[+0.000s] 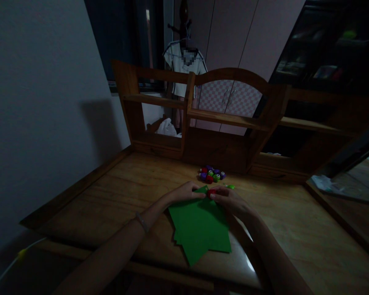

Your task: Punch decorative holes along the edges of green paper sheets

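Several green paper sheets (199,225) lie fanned in an uneven stack on the wooden desk. My left hand (187,194) grips the far left edge of the stack, with the thumb on top and the other fingers partly hidden. Between the fingers of my right hand (229,198) is a small, rounded red piece (211,193), held at the far corner of the sheets. Its exact kind is unclear in the dim light. Just beyond that hand lies a small bright green piece (230,187). A cluster of small red, purple and green pieces with eye-like spots (210,175) sits behind the paper.
A wooden shelf unit (230,119) rises along the back of the desk (119,196). To the left is a pale wall (49,102). Clear plastic (322,183) lies beyond the right edge. A shirt (181,69) hangs on a stand behind the shelves.
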Demonstrator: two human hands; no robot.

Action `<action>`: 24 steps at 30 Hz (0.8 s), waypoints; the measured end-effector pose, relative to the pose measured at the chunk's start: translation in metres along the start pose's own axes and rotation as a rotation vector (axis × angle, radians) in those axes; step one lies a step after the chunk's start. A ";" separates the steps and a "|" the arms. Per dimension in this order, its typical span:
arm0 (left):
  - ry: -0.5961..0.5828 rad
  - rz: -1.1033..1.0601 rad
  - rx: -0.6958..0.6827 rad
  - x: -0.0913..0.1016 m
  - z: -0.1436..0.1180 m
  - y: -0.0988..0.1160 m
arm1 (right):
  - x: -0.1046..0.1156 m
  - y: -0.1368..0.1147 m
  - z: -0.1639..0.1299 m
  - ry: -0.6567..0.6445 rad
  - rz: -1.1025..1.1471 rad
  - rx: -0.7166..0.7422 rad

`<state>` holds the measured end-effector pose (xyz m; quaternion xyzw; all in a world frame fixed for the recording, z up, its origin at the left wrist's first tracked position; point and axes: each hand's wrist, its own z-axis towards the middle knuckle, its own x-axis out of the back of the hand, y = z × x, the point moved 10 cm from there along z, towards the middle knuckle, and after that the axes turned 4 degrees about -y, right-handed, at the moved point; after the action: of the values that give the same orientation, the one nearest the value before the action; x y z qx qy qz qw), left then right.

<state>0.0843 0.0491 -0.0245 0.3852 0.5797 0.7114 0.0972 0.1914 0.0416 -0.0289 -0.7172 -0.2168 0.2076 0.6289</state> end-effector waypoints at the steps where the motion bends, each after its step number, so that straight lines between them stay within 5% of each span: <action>1: 0.000 0.002 0.004 0.000 0.000 0.000 | 0.001 0.000 0.000 0.008 0.001 0.007; 24: -0.004 0.021 -0.008 0.000 -0.001 0.003 | 0.019 0.015 0.008 0.128 0.038 -0.016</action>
<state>0.0849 0.0475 -0.0218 0.3924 0.5725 0.7140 0.0925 0.2037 0.0570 -0.0456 -0.7379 -0.1642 0.1715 0.6317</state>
